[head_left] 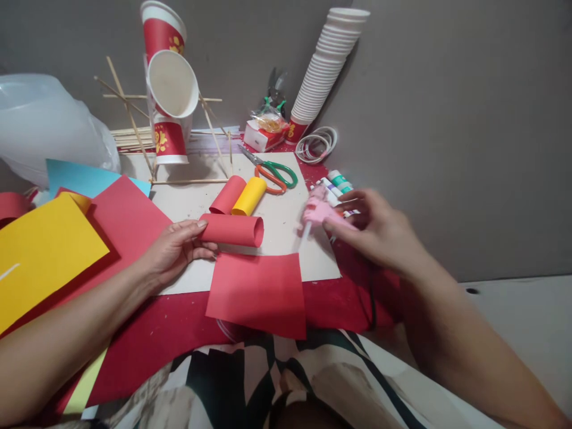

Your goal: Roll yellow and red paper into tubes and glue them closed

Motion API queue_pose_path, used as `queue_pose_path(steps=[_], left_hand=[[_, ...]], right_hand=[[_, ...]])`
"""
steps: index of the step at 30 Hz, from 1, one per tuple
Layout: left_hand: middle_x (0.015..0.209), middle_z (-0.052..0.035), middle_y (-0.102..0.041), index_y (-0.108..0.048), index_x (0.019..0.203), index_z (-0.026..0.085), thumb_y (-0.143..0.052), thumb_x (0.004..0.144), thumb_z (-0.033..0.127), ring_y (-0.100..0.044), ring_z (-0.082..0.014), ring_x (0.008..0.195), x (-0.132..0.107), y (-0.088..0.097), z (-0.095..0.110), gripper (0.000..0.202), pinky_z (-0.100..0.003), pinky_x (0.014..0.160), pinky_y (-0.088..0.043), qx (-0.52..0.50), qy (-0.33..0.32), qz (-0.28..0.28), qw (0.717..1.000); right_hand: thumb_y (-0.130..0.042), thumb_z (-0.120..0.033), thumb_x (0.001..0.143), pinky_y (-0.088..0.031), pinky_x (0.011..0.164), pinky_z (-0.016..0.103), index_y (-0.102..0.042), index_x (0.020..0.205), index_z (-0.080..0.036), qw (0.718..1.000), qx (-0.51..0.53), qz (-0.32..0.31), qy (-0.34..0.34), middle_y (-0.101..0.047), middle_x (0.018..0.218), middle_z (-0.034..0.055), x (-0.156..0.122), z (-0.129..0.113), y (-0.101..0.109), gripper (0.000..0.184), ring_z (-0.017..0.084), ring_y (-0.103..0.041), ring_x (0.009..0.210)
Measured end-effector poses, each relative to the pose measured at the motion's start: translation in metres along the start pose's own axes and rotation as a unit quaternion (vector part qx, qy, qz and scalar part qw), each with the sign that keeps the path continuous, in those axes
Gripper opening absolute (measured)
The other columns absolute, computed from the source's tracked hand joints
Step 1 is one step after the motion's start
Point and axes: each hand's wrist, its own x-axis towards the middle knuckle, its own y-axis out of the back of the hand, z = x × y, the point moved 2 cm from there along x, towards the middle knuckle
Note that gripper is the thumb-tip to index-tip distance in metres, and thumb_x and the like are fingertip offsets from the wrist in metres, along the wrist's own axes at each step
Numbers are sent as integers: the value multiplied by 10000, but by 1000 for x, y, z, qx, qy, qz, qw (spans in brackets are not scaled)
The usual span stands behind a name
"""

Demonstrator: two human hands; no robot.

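My left hand [181, 250] pinches the left end of a red paper tube [230, 230], which lies sideways over the white board [322, 265]. In my right hand [375, 229] is a pink glue gun [319, 208], its handle between thumb and fingers; a pale glue stick shows beneath it, slightly blurred. Just beyond the held tube lie a second red paper tube [227, 193] and a yellow paper tube [250, 196], side by side. A red paper sheet [261, 292] lies in front of the held tube, overhanging the board's near edge.
Scissors [277, 177] lie behind the tubes. A stick frame with paper cups [172, 83] rises at back left; a tall cup stack [326, 65] leans at back right. Yellow paper [44, 256] and a white plastic bag [49, 128] lie left. Glue bottles [337, 182] sit beyond my right hand.
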Motion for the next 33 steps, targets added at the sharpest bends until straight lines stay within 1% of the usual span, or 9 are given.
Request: queue_pose_path(steps=[2, 5, 7, 10, 11, 16, 22, 27, 33], left_hand=[[657, -78, -702, -694, 880, 89, -751, 792, 243, -689, -160, 597, 1, 0, 0, 186, -242, 572, -608, 0, 0, -6, 1000], [672, -85, -711, -689, 878, 89, -741, 797, 227, -692, -159, 590, 1, 1, 0, 168, -241, 570, -613, -1, -1, -4, 1000], [682, -82, -714, -686, 890, 88, -733, 799, 210, -692, -157, 583, 1, 1, 0, 160, -243, 569, -617, -3, -4, 5, 1000], [667, -72, -707, -681, 883, 86, -722, 801, 189, -692, -155, 576, 0, 0, 0, 137, -242, 565, -618, -8, -3, 15, 1000], [659, -69, -704, -681, 873, 87, -720, 803, 185, -690, -154, 573, 0, -1, 0, 127, -242, 565, -618, -10, -2, 16, 1000], [667, -74, -717, -690, 840, 100, -733, 800, 214, -698, -151, 592, -2, 0, 5, 128, -233, 587, -619, -13, -16, 24, 999], [642, -37, -704, -689, 764, 121, -754, 781, 271, -676, -133, 557, -3, 4, 15, 165, -215, 549, -594, 4, -98, 35, 995], [641, -37, -694, -680, 788, 116, -770, 749, 283, -671, -133, 568, -2, 4, 11, 194, -210, 542, -584, 2, -71, 49, 996], [628, -13, -685, -672, 753, 126, -821, 727, 304, -645, -102, 525, -8, -6, 4, 234, -188, 545, -575, 7, -62, 35, 997]], right_hand=[[-774, -338, 703, -504, 664, 372, -528, 1004, -260, 984, 150, 91, -36, -674, 983, 87, -2, -7, 18, 396, 190, -604, 687], [-776, -328, 681, -446, 553, 333, -598, 863, -235, 924, 316, 210, -32, -650, 921, 72, -3, -19, 35, 271, 144, -540, 596], [-772, -337, 671, -357, 469, 291, -629, 811, -215, 903, 402, 143, -56, -626, 862, 44, -2, -24, 30, 234, 87, -431, 505], [-759, -356, 705, -204, 408, 260, -621, 754, -203, 878, 455, -66, -132, -570, 694, -3, -3, -30, 4, 213, 43, -268, 417], [-763, -363, 709, -186, 405, 259, -598, 714, -201, 874, 455, -100, -140, -548, 651, -12, -4, -32, -4, 231, 40, -255, 407], [-798, -360, 714, -256, 433, 238, -505, 650, -206, 876, 464, -112, -75, -425, 564, -66, -2, -51, -25, 336, 55, -352, 435], [-662, -522, 868, -268, 433, 243, -621, 810, -183, 897, 344, -276, 27, -620, 727, 18, -7, -63, -38, 346, 101, -482, 538], [-648, -468, 898, -381, 507, 246, -644, 862, -220, 908, 355, -221, 32, -604, 696, -3, -7, -59, -54, 251, 134, -548, 619], [-766, -407, 789, -499, 658, 265, -550, 754, -219, 895, 416, -158, 20, -642, 933, 11, -6, -64, -71, 288, 121, -575, 707]])
